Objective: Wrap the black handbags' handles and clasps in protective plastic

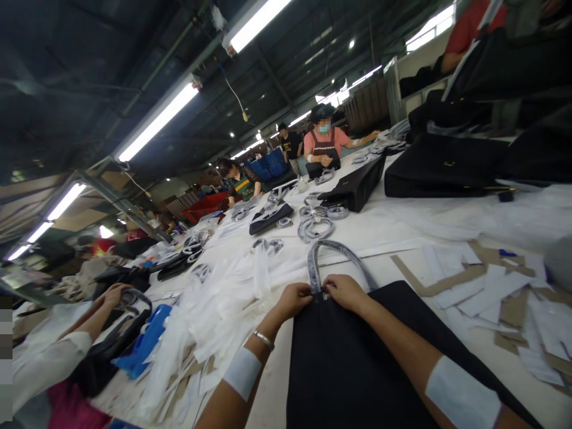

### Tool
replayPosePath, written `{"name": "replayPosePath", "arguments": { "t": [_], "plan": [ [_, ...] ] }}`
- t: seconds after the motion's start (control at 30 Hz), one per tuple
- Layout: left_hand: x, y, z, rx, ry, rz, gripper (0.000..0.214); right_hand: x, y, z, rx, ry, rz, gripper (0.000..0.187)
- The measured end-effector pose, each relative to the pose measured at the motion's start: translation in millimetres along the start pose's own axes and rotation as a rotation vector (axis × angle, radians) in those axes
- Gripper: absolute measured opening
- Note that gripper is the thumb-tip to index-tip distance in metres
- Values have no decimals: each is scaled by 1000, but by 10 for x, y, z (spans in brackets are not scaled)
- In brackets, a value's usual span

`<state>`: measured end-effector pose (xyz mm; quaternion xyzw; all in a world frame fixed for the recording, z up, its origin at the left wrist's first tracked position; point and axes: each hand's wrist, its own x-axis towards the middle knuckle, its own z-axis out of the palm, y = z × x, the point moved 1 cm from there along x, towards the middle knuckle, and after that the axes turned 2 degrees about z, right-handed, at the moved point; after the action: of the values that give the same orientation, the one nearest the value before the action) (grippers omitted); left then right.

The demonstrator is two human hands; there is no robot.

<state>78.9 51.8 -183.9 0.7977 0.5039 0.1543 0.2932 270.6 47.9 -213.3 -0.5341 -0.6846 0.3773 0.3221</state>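
Observation:
A black tote bag point(330, 357) lies in front of me on the white table. Its looped bag handle point(315, 268), wrapped in clear plastic film, rises from the bag's top edge and arches away to the right. My left hand point(295, 300) is closed in a pinch at the left side of the handle's base. Just across from it, my right hand point(346, 292) pinches the other side of that same base, fingers bent inward. The exact grip of the fingertips is partly hidden.
Coiled wrapped handles point(315, 228) lie beyond the bag. Thin white film point(214, 316) is heaped to the left, near a blue plastic object point(145, 342). Card strips point(491, 292) and black bags point(442, 164) are at right. A co-worker's hand point(114, 295) is at left; others work farther back.

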Motion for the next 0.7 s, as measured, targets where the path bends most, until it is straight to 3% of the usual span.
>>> {"name": "replayPosePath", "arguments": {
  "t": [0.17,0.43,0.7],
  "plan": [
    [-47,15,-27,-235,30,50,26,28,-29,19,184,-82,39,39],
    [21,141,-45,-406,52,104,29,-22,-104,-27,268,-150,-163,49],
    [23,138,-24,-368,118,87,27,7,-39,-28,69,-32,-69,25]
  ]
}}
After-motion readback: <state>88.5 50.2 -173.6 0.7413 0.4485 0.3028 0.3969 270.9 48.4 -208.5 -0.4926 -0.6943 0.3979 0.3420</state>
